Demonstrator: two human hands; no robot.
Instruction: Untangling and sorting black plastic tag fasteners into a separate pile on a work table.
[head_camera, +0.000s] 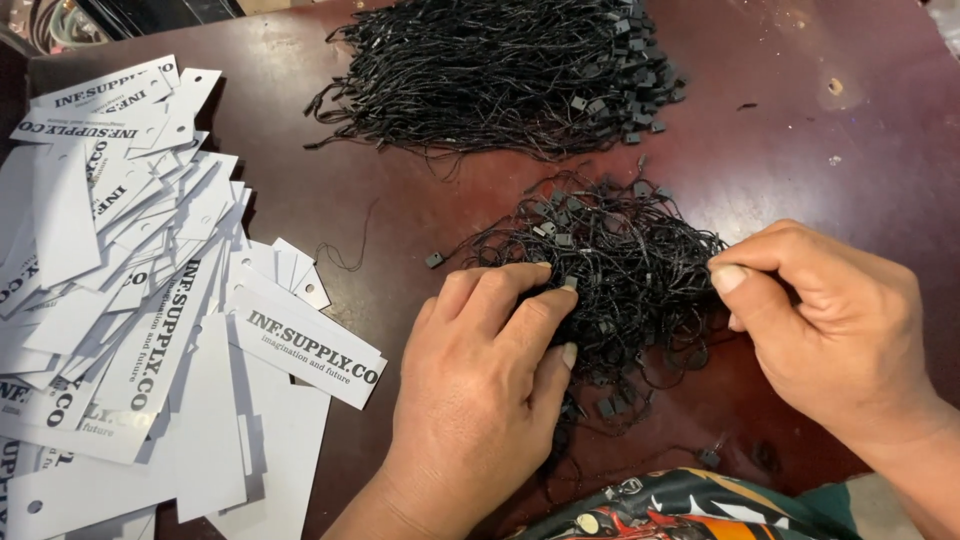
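Centrally, the left hand (480, 385) and right hand (835, 335) both pinch strands of a tangled pile of black tag strings (610, 270) on the dark counter (800, 150); white paper tags (130, 300) lie at the frame's left.

Spread across the left of the tabletop (800, 150): a heap of card tags (130, 300). Far, at centre: a large bundle of string loops (500, 70). Nearer, right of centre: a smaller tangle of string loops (620, 270), with left hand (480, 390) resting on its near-left edge, right hand (830, 330) at its right edge, perhaps pinching strands.
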